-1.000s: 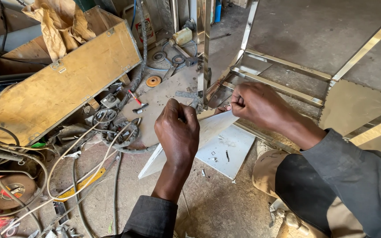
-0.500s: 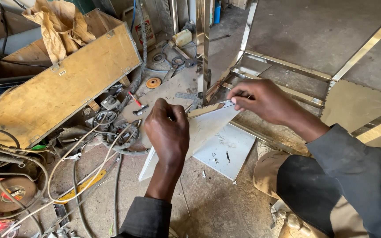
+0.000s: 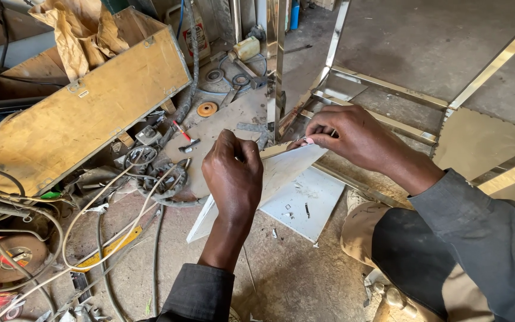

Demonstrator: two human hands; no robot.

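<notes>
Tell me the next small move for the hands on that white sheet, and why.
Probably keep the left hand gripping the white sheet steady while the right hand draws its pinched corner film further back: the sheet is tilted off the floor, and only that corner looks lifted.

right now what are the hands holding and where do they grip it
Both hold one pale flat sheet. The left hand grips its upper long edge near the middle; the right hand pinches the far top corner between fingertips.

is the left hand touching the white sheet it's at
Touching. The head view shows the left hand closed over the upper edge of the white sheet, fingers wrapped onto it with no gap, while the right hand pinches its far corner.
</notes>
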